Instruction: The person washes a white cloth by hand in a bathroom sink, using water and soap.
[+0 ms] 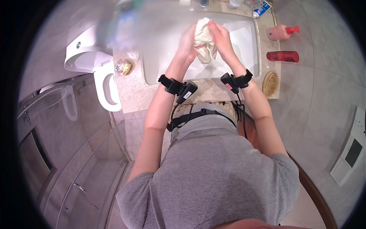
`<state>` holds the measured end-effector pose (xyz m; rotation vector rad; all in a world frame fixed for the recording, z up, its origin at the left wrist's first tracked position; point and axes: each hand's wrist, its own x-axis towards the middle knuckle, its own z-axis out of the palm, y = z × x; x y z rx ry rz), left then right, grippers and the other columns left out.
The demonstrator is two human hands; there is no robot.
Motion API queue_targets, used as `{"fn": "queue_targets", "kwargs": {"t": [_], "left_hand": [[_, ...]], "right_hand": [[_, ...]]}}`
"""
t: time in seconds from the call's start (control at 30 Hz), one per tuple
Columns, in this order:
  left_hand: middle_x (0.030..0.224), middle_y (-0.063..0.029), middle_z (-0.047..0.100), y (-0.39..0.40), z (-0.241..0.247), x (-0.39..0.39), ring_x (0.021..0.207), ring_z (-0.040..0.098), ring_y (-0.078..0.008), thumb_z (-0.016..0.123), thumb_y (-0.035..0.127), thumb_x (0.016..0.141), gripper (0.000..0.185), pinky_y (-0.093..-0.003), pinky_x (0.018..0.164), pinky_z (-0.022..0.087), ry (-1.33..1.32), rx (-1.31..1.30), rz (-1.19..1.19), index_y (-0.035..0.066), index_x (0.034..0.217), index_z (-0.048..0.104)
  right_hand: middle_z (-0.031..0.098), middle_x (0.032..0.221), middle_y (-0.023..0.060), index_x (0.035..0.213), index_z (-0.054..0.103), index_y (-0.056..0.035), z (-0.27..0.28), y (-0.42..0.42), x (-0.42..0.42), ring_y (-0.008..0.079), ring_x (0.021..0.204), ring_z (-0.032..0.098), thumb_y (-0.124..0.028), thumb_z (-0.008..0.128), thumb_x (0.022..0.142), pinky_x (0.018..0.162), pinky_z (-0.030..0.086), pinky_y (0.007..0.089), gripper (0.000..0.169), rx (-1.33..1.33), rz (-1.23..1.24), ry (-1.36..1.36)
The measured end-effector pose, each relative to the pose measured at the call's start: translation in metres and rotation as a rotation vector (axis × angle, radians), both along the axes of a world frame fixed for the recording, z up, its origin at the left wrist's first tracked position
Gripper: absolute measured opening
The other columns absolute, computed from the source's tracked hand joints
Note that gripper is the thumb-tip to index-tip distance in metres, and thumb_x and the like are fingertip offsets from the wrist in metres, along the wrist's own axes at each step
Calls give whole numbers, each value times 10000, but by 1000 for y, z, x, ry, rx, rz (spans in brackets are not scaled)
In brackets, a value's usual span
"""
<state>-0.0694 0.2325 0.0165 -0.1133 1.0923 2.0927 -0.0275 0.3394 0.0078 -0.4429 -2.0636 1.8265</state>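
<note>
Over the white washbasin [244, 54] I hold a bunched cream-coloured cloth [203, 34] between both hands. My left hand [188, 43] grips its left side, with part of a finger showing through the folds. My right hand [221, 35] pinches the upper right of the cloth, the thumb lying along its edge. The lower end of the cloth hangs loose in folds above the basin. A black strap with a small box is fastened on each forearm near the wrist. A blurred haze hides the upper left of the basin.
On the counter's [130, 94] right side are a pink pump bottle [278, 32], a red bottle [282, 56] and a hairbrush [271, 85]. A toothpaste tube [261, 10] lies at the back right. A shiny multicoloured jar [123, 67] stands left, near a toilet [107, 91].
</note>
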Motion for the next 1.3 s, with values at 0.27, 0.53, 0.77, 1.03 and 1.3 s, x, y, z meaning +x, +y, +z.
{"fn": "queue_targets", "kwargs": {"t": [0.27, 0.53, 0.77, 1.03, 1.3], "left_hand": [[666, -8, 529, 5, 1, -6, 568, 528, -122, 569, 185, 824, 134, -273, 483, 432, -231, 149, 136, 68, 771, 533], [823, -50, 587, 3, -4, -1, 725, 584, -135, 539, 224, 867, 208, -287, 620, 498, -96, 45, 135, 30, 933, 572], [939, -56, 601, -13, -18, -29, 873, 582, -137, 524, 259, 880, 277, -275, 757, 471, -21, 108, 34, 36, 1040, 557], [980, -51, 597, -52, -6, -53, 904, 573, -132, 500, 230, 898, 257, -263, 773, 456, 238, 29, 153, 27, 1047, 550], [954, -23, 600, -66, -106, -74, 863, 581, -95, 536, 227, 889, 203, -230, 754, 462, 481, -199, 134, 61, 1003, 562]], "right_hand": [[538, 557, 42, 715, 608, -99, 14, -12, 8, 177, 569, 476, -260, 502, 847, 767, 266, 327, 234, 518, 149, 64], [571, 608, 56, 716, 614, -97, 4, -12, 10, 177, 574, 447, -263, 496, 846, 763, 250, 339, 242, 488, 129, -25], [546, 582, -5, 834, 657, -76, 17, 3, 14, 95, 551, 446, -351, 510, 871, 690, 310, 274, 315, 328, 230, -174], [601, 784, -4, 985, 637, -1, 15, 36, 35, 58, 712, 519, -369, 615, 815, 656, 408, 205, 406, -9, 534, -436], [608, 918, 3, 1086, 569, -26, 19, 41, 38, 63, 854, 537, -203, 609, 834, 773, 413, 203, 310, -296, 313, -172]]}}
